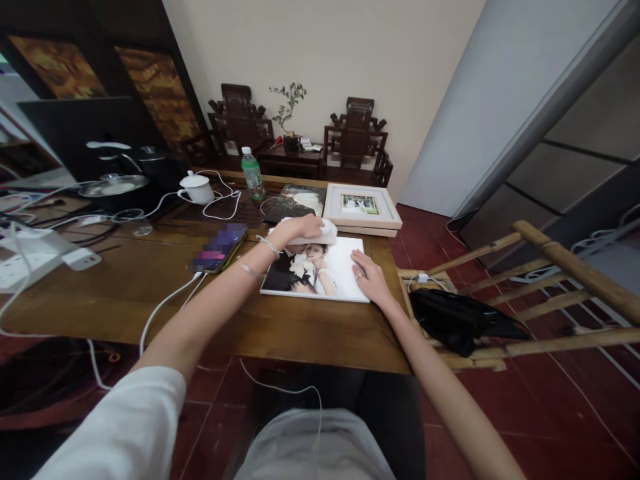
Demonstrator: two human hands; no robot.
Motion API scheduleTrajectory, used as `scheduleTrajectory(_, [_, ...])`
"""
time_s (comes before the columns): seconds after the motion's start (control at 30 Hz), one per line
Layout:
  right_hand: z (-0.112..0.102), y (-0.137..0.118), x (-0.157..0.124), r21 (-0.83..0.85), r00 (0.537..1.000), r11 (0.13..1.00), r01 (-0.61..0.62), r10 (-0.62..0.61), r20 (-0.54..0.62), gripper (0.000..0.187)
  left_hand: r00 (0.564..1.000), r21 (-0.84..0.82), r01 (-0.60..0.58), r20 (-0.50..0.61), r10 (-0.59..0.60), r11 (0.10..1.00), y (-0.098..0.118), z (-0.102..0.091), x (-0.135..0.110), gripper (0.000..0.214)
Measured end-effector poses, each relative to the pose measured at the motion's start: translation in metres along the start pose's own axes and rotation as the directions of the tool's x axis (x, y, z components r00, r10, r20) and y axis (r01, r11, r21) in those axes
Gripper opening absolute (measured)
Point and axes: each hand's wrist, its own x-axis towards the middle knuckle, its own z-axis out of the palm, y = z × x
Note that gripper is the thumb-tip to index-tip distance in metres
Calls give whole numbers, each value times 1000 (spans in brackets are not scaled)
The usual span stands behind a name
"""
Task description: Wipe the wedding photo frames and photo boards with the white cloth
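A white-edged photo print (336,275) of a couple lies flat on the wooden table (150,293) in front of me. My left hand (295,230) is closed on a white cloth (324,233) and presses it on the print's far edge. My right hand (369,275) lies flat and open on the print's right side, fingers stretched out. Bracelets sit on my left wrist.
Beyond the print lie a cream framed photo (361,205) and a dark photo print (296,200). A phone (220,248) on a white cable, a green bottle (253,175), a white teapot (197,188) and a power strip (30,257) stand left. A bamboo chair with a black bag (457,320) is right.
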Motion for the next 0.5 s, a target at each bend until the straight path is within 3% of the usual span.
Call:
scheduleTrajectory(0.13, [-2,-1,0,1,1000,1000,3,-3,2,38,990,36,138,-17,-137,990,-39,6,-21,36])
scheduleTrajectory(0.23, [-3,-1,0,1,1000,1000,-1,1,1,37,983,52,180,-44,-178,982,-50,15,-39,32])
scheduleTrajectory(0.37, [-3,0,0,-10,1000,1000,3,-3,3,38,989,108,134,-80,-126,985,-34,32,-67,28])
scheduleTrajectory(0.5, [-2,2,1,-8,1000,1000,18,-18,2,38,996,68,28,-86,-22,997,4,48,-109,28])
